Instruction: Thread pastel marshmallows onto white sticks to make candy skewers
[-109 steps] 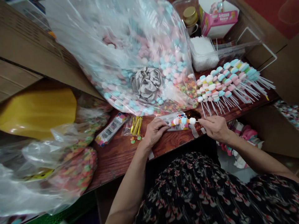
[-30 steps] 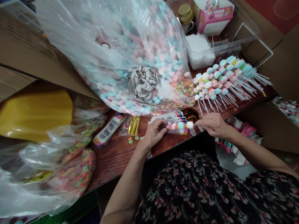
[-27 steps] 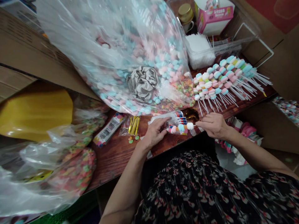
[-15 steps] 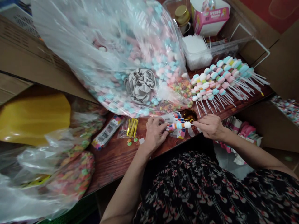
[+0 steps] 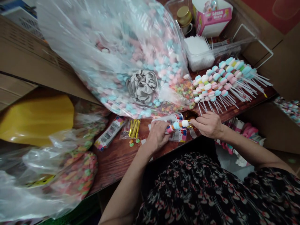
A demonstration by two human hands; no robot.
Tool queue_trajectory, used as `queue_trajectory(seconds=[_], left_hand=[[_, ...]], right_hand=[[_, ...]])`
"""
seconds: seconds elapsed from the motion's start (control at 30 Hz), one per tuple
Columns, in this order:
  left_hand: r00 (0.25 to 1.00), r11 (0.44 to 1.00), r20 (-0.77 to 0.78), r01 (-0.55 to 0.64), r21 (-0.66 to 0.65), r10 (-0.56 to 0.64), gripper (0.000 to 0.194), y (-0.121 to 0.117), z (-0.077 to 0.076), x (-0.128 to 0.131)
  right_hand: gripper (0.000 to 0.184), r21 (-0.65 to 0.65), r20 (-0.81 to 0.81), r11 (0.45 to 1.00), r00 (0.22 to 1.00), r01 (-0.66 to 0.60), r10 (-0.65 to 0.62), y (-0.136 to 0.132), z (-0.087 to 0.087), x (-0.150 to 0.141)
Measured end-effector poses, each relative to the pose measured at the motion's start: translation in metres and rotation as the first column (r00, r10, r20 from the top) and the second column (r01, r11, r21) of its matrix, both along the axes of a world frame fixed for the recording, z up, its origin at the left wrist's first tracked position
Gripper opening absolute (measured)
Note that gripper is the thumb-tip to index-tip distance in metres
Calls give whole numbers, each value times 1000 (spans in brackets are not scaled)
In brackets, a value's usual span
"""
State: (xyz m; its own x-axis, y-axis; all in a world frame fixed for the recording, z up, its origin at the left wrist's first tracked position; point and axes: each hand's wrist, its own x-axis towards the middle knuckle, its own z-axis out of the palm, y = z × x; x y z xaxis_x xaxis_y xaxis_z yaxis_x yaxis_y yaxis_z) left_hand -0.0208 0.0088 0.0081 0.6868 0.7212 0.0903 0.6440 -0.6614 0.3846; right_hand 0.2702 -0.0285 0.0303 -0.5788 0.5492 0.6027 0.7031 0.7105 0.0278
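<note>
A short marshmallow skewer (image 5: 177, 125), with white, blue and orange pieces in a row, lies level between my two hands. My left hand (image 5: 158, 132) is closed around its pink-and-blue end. At the white end, my right hand (image 5: 207, 125) pinches the tip; a thin gold strip shows by the fingertips, and I cannot tell whether they hold it too. Beneath the skewer are printed clear wrappers (image 5: 180, 137). A dark gold bundle (image 5: 190, 115) lies just behind. Many finished marshmallow skewers (image 5: 217, 78) are piled beyond my right hand, their white sticks pointing towards me.
A huge clear bag of marshmallows (image 5: 140, 53) fills the back, with a grey scrunchie (image 5: 142, 86) on it. Gold twist ties (image 5: 134, 128) and a wrapper packet (image 5: 109, 133) lie left. Bagged gummies (image 5: 72, 178) stand far left. A plastic bin (image 5: 225, 50) stands back right.
My right hand has shifted slightly left, closer to the white marshmallow. The gold strip shows more clearly at its fingertips. My left hand still grips the other end.
</note>
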Motion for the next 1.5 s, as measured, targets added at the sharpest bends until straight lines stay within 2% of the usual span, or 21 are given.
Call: queue_trajectory(seconds=[0.13,0.23,0.3,0.37,0.47,0.53,0.6,0.67,0.77,0.87,0.97,1.0,1.07,1.13,1.2,1.27,1.3,1.37,1.43,1.47,1.5], left_hand=[[999,995,-39,8,-96,-11,26,0,12,7],[995,992,-98,10,-122,-22,24,0,15,13],[989,993,-148,-4,-115,-13,21,1,16,15],[983,995,-183,-37,-95,19,18,3,19,15],[980,990,-183,-96,-102,77,16,6,25,14],[988,976,-123,-119,-182,97,16,7,29,14],[993,948,-30,-117,-297,113,16,7,31,15],[991,915,47,-101,-391,129,17,6,32,17],[982,889,96,-104,-446,163,19,4,33,17],[977,911,105,-130,-392,185,31,3,36,13],[974,951,56,-200,-238,219,51,2,37,3],[970,952,33,-232,-199,243,51,2,37,0],[957,944,14,-282,-173,289,32,1,35,-8],[951,931,53,-287,-224,306,12,-1,30,-13],[934,901,140,-267,-342,330,14,-4,26,-15],[892,838,220,-251,-484,394,24,-9,23,-15],[866,806,247,-251,-537,434,29,-11,23,-14],[817,760,290,-250,-600,498,37,-13,26,-11],[780,738,338,-222,-637,526,43,-14,31,-5],[764,730,364,-198,-654,533,44,-14,33,-2],[751,718,382,-173,-674,539,44,-14,35,3]], right_hand=[[25,-65,19,996,998,-66,68,16,14,2],[27,-223,17,968,992,-119,126,29,25,3],[26,-367,8,923,992,-114,125,35,31,3],[26,-507,-40,856,995,-99,91,39,33,2],[23,-630,-172,764,984,-141,40,42,31,1],[23,-623,-222,768,975,-147,6,41,28,-1],[25,-560,-215,818,977,-132,10,38,26,-5],[28,-491,-160,860,985,-138,66,36,26,-10],[28,-470,-56,867,986,-166,159,37,30,-15],[25,-561,-109,804,980,-199,166,42,31,-13],[22,-668,-322,681,942,-299,97,46,28,-10],[21,-693,-377,642,924,-328,65,46,27,-9],[20,-729,-432,586,902,-354,7,44,23,-10],[18,-740,-445,577,895,-346,-35,40,20,-13],[17,-729,-471,594,879,-340,-75,35,18,-16],[14,-721,-547,591,820,-362,-165,29,17,-19],[13,-714,-611,582,753,-389,-246,27,16,-21],[14,-674,-732,570,529,-471,-429,21,14,-26],[16,-612,-779,554,312,-565,-544,13,11,-36],[17,-585,-784,532,259,-612,-564,9,11,-44],[18,-568,-785,498,251,-655,-566,6,10,-53]])
